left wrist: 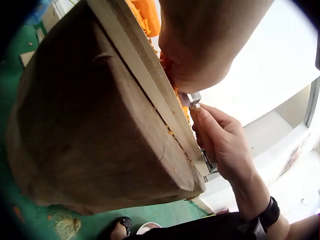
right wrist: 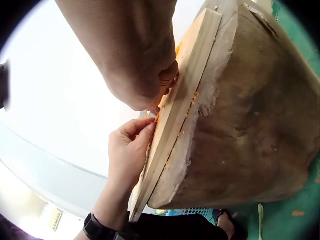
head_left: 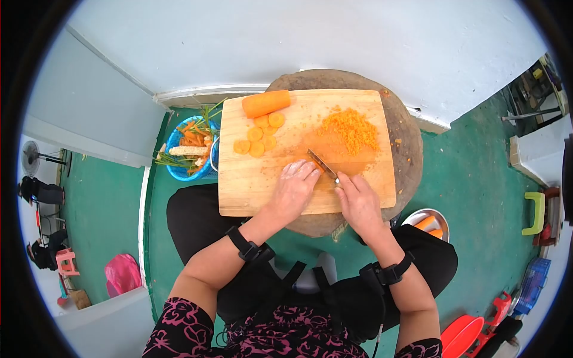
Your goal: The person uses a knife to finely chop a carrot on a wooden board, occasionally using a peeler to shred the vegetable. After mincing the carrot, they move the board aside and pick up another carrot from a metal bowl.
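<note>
Hands, two. The left hand (head_left: 295,190), fingers bent together, pinches a small carrot piece (head_left: 320,169) beside the blade; the right hand (head_left: 360,200) is wrapped around the handle of a knife (head_left: 325,168). Carrot piece: near the middle of the cutting board (head_left: 245,185), just left of the blade.

Step, as judged: fine cutting of carrot. Good practice: left fingertips tucked back, knuckles guiding the blade; short, even strokes; the piece pressed flat so that it does not roll; left fingers drawn back as it shortens; cut bits swept toward the heap before they spill.

Count:
- Knife: one.
- Cutting board: one, laid on one wooden stump (head_left: 408,143).
- Large carrot length (head_left: 266,104): one, at the board's far left corner.
- Carrot rounds (head_left: 256,148): seven visible, grouped below that length, some touching.
- Heap of minced carrot (head_left: 352,130): one, on the far right part of the board; its bits too many to count.
- Metal bowl (head_left: 443,219): one, right of the stump; two carrot pieces (head_left: 425,222) visible inside.
- Blue basket (head_left: 190,176): one, left of the board; mixed vegetable scraps (head_left: 191,132), number not tellable.
- Wrist straps (head_left: 241,243): two, one per arm.
</note>
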`<state>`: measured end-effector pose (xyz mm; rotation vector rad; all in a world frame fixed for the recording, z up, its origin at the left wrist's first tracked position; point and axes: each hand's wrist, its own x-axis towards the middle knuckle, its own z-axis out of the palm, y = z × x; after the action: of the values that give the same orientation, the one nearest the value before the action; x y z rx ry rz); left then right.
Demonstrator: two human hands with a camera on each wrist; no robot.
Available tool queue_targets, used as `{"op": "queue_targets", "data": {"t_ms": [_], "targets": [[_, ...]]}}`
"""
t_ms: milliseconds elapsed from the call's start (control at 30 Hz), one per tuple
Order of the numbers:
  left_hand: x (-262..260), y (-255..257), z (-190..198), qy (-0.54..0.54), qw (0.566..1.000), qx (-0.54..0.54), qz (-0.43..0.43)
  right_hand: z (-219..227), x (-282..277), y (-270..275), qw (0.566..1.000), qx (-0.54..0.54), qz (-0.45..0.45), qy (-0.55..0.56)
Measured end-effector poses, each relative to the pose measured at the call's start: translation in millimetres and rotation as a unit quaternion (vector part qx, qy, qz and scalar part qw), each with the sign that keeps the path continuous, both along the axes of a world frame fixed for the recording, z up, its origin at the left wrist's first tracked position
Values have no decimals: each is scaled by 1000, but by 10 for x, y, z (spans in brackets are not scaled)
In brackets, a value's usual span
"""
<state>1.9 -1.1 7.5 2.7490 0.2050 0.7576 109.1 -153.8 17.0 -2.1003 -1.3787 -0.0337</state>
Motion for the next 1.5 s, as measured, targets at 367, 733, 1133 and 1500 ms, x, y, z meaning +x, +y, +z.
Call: {"op": "queue_targets", "data": {"t_ms": [367, 733, 1133, 1500], "targets": [[-6, -1, -6, 1, 1000, 3, 2, 33, 9, 4, 1000, -24, 9, 0], [-3, -3, -24, -12, 1000, -4, 6, -36, -15, 14, 1000, -13, -15, 1], [-5, 1, 11, -6, 1000, -6, -1, -27, -25, 7, 1000, -13, 7, -18], [0, 32, -41, -12, 1000, -4, -9, -13, 11, 39, 999, 5, -17, 52]]}}
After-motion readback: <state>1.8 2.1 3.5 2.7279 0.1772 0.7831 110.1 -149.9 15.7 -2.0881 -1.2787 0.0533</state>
